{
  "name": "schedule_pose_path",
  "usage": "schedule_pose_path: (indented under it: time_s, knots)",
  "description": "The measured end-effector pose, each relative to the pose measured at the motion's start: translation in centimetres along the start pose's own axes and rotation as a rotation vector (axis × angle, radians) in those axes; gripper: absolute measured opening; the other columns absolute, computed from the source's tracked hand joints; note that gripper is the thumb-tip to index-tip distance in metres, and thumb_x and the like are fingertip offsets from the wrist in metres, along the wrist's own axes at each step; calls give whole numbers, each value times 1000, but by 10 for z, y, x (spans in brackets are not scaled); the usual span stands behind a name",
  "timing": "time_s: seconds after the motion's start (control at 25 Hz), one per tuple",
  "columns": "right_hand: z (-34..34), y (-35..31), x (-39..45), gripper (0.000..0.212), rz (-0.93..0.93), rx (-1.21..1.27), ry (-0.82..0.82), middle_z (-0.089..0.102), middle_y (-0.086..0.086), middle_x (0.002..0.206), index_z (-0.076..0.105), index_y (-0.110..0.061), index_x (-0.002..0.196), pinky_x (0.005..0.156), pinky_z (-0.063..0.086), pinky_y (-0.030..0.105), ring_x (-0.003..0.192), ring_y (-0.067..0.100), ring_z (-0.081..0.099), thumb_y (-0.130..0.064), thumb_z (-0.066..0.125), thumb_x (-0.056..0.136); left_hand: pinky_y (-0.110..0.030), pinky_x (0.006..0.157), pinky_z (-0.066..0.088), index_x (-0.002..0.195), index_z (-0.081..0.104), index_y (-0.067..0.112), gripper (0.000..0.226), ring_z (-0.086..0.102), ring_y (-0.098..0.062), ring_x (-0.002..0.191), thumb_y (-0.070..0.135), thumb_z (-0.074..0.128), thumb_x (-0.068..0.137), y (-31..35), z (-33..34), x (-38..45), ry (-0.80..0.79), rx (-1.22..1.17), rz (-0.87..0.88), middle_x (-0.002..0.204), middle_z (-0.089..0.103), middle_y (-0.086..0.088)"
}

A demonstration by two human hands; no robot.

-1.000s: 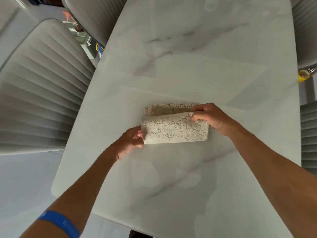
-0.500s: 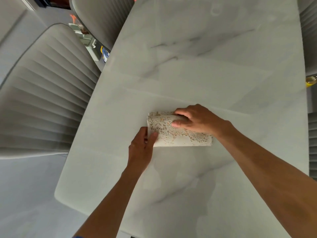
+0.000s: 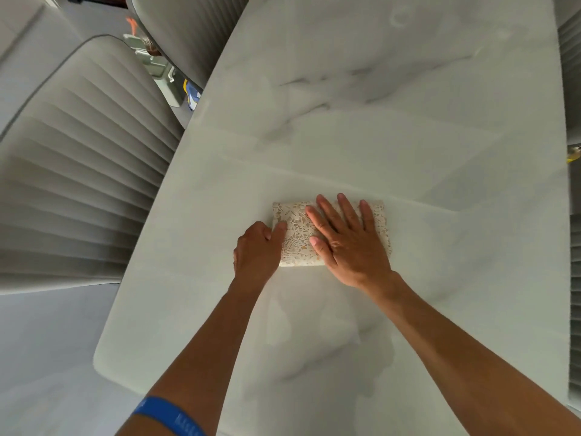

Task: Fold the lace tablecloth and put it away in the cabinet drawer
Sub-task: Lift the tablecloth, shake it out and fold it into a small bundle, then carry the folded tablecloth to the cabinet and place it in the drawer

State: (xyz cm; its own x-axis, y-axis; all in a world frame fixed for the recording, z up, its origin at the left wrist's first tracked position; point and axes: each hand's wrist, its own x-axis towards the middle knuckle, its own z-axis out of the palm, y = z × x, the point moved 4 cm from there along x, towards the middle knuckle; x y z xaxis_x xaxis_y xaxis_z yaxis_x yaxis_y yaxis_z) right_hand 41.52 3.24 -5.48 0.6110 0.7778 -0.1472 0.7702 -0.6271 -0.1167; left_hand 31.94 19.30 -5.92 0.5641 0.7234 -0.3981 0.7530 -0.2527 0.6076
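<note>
The cream lace tablecloth (image 3: 294,220) lies folded into a small thick rectangle on the white marble table (image 3: 408,136). My right hand (image 3: 347,239) rests flat on top of it, fingers spread, covering its right half. At the bundle's left edge sits my left hand (image 3: 256,250), fingers curled, with the fingertips touching the lace. No cabinet or drawer is in view.
Two grey ribbed chairs stand to the left, one large (image 3: 78,171) and one further back (image 3: 185,29). Other chair backs (image 3: 573,42) line the right edge. Small items (image 3: 154,61) lie on the floor between the left chairs. A blue wristband (image 3: 169,415) is on my left arm.
The upper flap came down, closing the bundle. My right hand went from pinching the top edge to lying flat across the cloth. My left hand stayed at the left end.
</note>
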Motion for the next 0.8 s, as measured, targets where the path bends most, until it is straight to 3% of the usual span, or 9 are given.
schedule_pose_path:
  time_s: [0.08, 0.16, 0.24, 0.32, 0.48, 0.56, 0.64, 0.72, 0.8]
  knots:
    - [7, 4, 6, 59, 31, 23, -88, -8, -14, 162, -1, -39, 154, 122, -7, 51, 153, 22, -5, -58, 6, 99, -31, 79, 40, 103, 52, 19, 47, 60, -24, 91, 63, 55, 85, 0, -4, -11, 120, -20, -11, 100, 62, 1]
    - [3, 11, 13, 62, -37, 68, -142, -15, -17, 160, -6, -43, 153, 122, -9, 48, 153, 19, -9, -63, -1, 95, -34, 85, 38, 124, 48, 21, 58, 57, -26, 109, 62, 57, 84, 3, -3, -21, 84, -47, -71, 118, 61, -3]
    - [-5, 26, 11, 64, -31, 166, -110, -1, -13, 164, 10, -41, 155, 123, 2, 49, 154, 21, 0, -64, 4, 95, -35, 88, 42, 122, 53, 18, 65, 58, -27, 113, 66, 59, 79, 6, 2, -17, -20, -121, -156, 112, 64, -1]
    - [-5, 38, 1, 66, 102, 100, -19, 11, -5, 166, 18, -35, 155, 121, 10, 54, 153, 27, 9, -62, 9, 96, -35, 87, 48, 100, 63, 12, 70, 62, -29, 107, 77, 56, 73, 12, 6, -5, -63, -206, -227, 97, 66, 0]
    - [14, 38, -8, 66, 190, 11, -88, -1, -6, 167, 1, -37, 156, 119, 0, 57, 153, 27, -2, -63, 10, 96, -45, 102, 41, 127, 52, 7, 80, 51, -34, 122, 73, 43, 83, 26, 18, 9, -44, -85, -310, 125, 58, -13]
    - [6, 34, -10, 64, 204, 12, -110, 1, -4, 167, 1, -36, 156, 119, 1, 57, 153, 28, -1, -59, 15, 98, -38, 88, 48, 114, 54, 8, 57, 58, -28, 107, 59, 52, 87, 31, 15, 2, -37, -271, -281, 111, 61, -7]
    - [-14, 31, -13, 64, 210, 11, -103, 20, 1, 164, 13, -32, 155, 119, 6, 60, 150, 30, 15, -58, 27, 98, -29, 65, 46, 99, 54, 11, 36, 58, -21, 89, 44, 61, 89, 33, 1, -15, -55, -476, -231, 91, 59, 0]
    - [-47, 24, -25, 68, 168, 72, -35, 44, 0, 149, 31, -29, 147, 117, 16, 59, 141, 29, 35, -64, 43, 90, -24, 56, 41, 89, 53, 13, 29, 53, -15, 71, 39, 67, 87, 41, -26, -40, -142, -468, 4, 76, 57, 1]
    - [-87, 19, -41, 75, 68, 336, -69, 53, -7, 141, 40, -34, 142, 113, 31, 48, 133, 19, 47, -70, 57, 79, -22, 53, 39, 82, 53, 18, 28, 50, -11, 59, 38, 73, 83, 61, -61, -66, -335, -437, 250, 66, 59, -1]
